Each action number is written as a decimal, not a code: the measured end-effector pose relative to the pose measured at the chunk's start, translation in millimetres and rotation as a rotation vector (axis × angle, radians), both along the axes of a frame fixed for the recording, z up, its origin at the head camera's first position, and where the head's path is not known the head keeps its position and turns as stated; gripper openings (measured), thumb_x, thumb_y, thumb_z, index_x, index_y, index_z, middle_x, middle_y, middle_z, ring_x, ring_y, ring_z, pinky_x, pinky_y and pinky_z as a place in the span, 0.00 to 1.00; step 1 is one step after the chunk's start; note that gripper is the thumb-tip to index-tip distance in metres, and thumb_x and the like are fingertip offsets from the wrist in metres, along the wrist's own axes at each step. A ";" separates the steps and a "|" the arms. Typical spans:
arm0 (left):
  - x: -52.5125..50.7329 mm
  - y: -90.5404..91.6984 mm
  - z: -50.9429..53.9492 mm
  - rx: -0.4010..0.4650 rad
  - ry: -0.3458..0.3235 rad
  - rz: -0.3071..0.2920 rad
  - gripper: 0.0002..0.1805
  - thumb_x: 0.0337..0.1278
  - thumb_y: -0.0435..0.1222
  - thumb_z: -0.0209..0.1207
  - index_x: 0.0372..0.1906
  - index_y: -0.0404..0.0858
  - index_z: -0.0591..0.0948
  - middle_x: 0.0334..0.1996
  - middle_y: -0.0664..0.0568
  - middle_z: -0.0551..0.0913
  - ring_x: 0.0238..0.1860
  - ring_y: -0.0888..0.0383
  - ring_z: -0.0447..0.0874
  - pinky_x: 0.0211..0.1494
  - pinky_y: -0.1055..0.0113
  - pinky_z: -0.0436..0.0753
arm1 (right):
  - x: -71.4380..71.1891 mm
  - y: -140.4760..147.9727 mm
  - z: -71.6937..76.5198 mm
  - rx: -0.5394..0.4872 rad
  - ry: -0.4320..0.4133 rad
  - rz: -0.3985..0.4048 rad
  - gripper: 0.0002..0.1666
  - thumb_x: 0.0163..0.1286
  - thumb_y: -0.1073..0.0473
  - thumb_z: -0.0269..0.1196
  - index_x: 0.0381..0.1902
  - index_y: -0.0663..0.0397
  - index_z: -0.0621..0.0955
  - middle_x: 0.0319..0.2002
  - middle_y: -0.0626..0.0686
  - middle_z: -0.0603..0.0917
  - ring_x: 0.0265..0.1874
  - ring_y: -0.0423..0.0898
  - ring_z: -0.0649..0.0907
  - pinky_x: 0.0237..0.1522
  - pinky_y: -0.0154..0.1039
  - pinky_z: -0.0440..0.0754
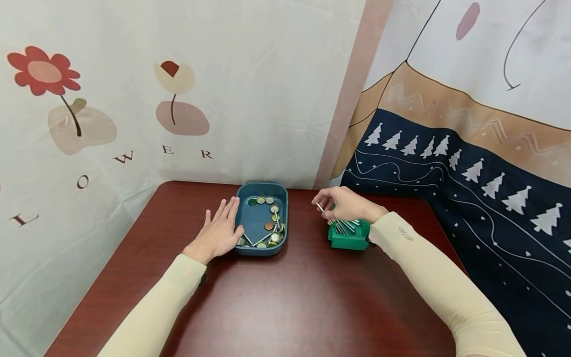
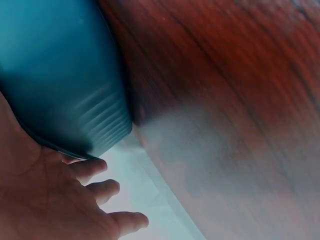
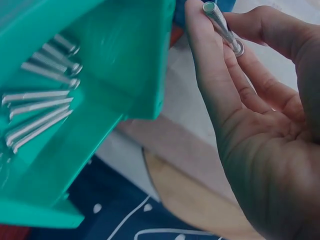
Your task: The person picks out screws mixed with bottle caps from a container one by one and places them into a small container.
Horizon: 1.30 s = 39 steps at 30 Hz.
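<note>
Pinching 1 bolt [image 3: 222, 26] between fingertips [image 3: 199, 20] | right grip [image 1: 345, 202] | left grip [image 1: 217, 234] spread (touching tray [image 1: 260, 251])

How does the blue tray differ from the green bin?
The blue tray is larger than the green bin. The bin shows only bolts; the tray mixes bolts with round discs. The tray has rounded corners, the bin angular ones. Both stand open-topped on the table.

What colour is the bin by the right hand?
Green; the right wrist view shows the bin best.
</note>
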<state>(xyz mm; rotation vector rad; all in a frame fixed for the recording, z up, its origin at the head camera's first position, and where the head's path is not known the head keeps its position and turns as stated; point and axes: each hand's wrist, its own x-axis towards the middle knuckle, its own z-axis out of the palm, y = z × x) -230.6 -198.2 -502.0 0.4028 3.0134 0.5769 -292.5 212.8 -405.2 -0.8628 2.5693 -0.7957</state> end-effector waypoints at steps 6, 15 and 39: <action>-0.1 -0.2 -0.9 0.002 0.005 0.000 0.49 0.90 0.46 0.52 0.99 0.37 0.43 0.99 0.38 0.44 0.99 0.33 0.37 0.93 0.17 0.43 | -3.2 18.8 -1.2 -0.027 -0.043 -0.052 0.23 0.80 0.70 0.69 0.69 0.57 0.88 0.58 0.63 0.93 0.50 0.51 0.94 0.46 0.39 0.97; 0.5 0.2 -1.0 0.003 0.003 0.000 0.49 0.90 0.46 0.52 0.99 0.37 0.43 0.99 0.39 0.43 0.99 0.32 0.37 0.93 0.17 0.42 | -6.7 43.1 -8.6 -0.008 -0.056 -0.148 0.22 0.80 0.70 0.69 0.69 0.61 0.87 0.59 0.64 0.91 0.44 0.51 0.95 0.44 0.37 0.95; 2.8 -0.5 3.4 0.000 -0.011 0.001 0.49 0.90 0.47 0.52 0.99 0.38 0.41 0.99 0.39 0.42 0.99 0.33 0.36 0.94 0.17 0.41 | -11.7 45.5 -21.9 0.257 -0.076 -0.101 0.21 0.80 0.72 0.69 0.68 0.66 0.87 0.59 0.68 0.90 0.41 0.49 0.94 0.39 0.41 0.97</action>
